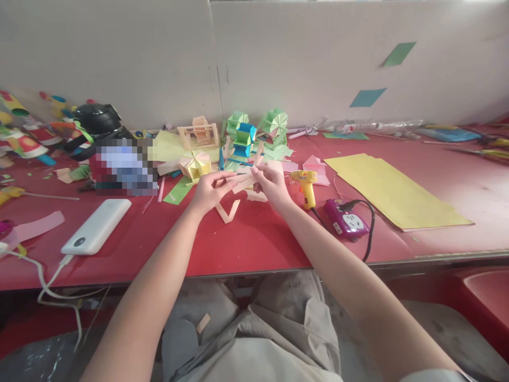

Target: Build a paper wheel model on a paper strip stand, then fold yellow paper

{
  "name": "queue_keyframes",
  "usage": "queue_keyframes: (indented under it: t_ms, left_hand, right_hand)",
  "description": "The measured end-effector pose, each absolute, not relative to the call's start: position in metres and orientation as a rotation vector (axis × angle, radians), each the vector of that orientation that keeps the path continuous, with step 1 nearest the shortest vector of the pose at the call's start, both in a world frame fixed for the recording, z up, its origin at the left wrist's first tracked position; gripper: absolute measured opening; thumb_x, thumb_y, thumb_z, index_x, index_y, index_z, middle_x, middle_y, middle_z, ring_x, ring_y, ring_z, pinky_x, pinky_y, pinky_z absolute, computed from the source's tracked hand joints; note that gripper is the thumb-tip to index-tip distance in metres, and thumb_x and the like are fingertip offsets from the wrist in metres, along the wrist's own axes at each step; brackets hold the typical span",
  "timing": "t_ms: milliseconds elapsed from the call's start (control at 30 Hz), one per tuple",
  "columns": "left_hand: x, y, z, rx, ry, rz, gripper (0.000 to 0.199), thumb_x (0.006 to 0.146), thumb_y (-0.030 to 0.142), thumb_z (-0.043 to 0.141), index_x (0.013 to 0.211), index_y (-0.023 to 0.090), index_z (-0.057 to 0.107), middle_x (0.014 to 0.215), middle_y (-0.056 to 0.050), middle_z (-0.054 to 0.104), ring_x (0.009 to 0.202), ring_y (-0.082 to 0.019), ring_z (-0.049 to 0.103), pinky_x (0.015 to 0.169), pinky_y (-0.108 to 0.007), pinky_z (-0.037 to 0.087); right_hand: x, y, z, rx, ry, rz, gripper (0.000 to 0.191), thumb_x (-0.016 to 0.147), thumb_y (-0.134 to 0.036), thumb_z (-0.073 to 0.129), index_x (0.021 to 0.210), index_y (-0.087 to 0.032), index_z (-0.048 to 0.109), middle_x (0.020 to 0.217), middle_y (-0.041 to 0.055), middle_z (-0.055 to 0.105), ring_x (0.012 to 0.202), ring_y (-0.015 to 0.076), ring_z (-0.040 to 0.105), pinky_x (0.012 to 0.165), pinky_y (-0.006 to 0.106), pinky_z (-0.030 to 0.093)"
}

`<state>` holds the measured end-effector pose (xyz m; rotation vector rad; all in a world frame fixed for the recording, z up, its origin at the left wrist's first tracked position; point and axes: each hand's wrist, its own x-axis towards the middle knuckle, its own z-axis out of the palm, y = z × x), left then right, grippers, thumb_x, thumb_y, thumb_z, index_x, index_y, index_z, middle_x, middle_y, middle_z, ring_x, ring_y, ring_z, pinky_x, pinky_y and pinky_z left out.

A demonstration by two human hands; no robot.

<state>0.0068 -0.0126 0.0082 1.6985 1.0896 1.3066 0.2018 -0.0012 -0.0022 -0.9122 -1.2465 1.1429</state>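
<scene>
Both hands meet over the middle of the red table. My left hand (212,190) pinches the left end of a pale peach paper strip (243,179). The fingers of my right hand (270,183) are closed on the strip's other end. Just below the hands lies a folded V-shaped paper strip (228,213). Behind them stand folded paper models: a yellow-and-peach wheel (196,165), a blue-and-green one (244,139) and a green wheel on a stand (275,124). To the right of my right hand rests a yellow glue gun (306,187).
A purple power socket (347,218) with a black cable sits right of the glue gun. Yellow paper sheets (397,188) spread farther right. On the left are a white power bank (97,227) with a cable and a black helmet-like object (97,121). A pale wall (298,63) stands behind.
</scene>
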Motion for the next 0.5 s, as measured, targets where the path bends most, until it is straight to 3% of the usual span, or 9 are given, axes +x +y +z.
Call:
queue_keyframes:
  t_ms: [67,133,233,367,500]
  left_hand:
    - [0.0046,-0.0105,0.0090,1.674,1.155,1.342,0.031,0.077,0.041,0.078,0.096,0.016,0.077,0.086,-0.008,0.078,0.080,-0.023,0.074,0.073,-0.033,0.058]
    - [0.0021,-0.0072,0.0083,1.638,1.181,1.358,0.030,0.078,0.042,0.077,0.092,0.016,0.076,0.075,-0.006,0.076,0.071,-0.021,0.073,0.070,-0.032,0.057]
    - [-0.0005,-0.0028,0.0059,1.585,1.138,1.351,0.031,0.077,0.044,0.077,0.090,0.016,0.074,0.073,-0.005,0.075,0.068,-0.020,0.072,0.071,-0.032,0.058]
    - [0.0009,-0.0040,0.0052,1.570,1.077,1.312,0.030,0.076,0.042,0.079,0.091,0.017,0.072,0.077,-0.005,0.076,0.073,-0.021,0.073,0.075,-0.033,0.058]
    - [0.0049,-0.0117,0.0084,1.641,1.060,1.192,0.027,0.075,0.037,0.079,0.091,0.018,0.070,0.079,-0.005,0.075,0.076,-0.022,0.073,0.074,-0.034,0.057]
  right_hand:
    - [0.2034,-0.0003,-0.0007,-0.833,-1.237,1.231,0.044,0.078,-0.054,0.076,0.106,-0.021,0.067,0.075,0.0002,0.070,0.059,0.0114,0.061,0.056,0.024,0.051]
    - [0.2058,0.0008,0.0018,-0.785,-1.215,1.355,0.042,0.084,-0.053,0.069,0.113,-0.023,0.065,0.089,0.0029,0.074,0.065,0.0136,0.065,0.064,0.029,0.055]
    - [0.2094,0.0024,0.0046,-0.766,-1.170,1.450,0.034,0.088,-0.051,0.059,0.108,-0.023,0.063,0.096,0.0055,0.076,0.071,0.0166,0.068,0.070,0.034,0.057]
    - [0.2105,0.0019,0.0028,-0.745,-1.197,1.411,0.034,0.078,-0.042,0.074,0.104,-0.024,0.061,0.103,0.0049,0.075,0.077,0.0158,0.069,0.074,0.034,0.058]
    - [0.2086,0.0016,-0.0017,-0.792,-1.231,1.277,0.038,0.074,-0.051,0.080,0.094,-0.021,0.069,0.088,0.0024,0.071,0.068,0.0120,0.064,0.068,0.029,0.055]
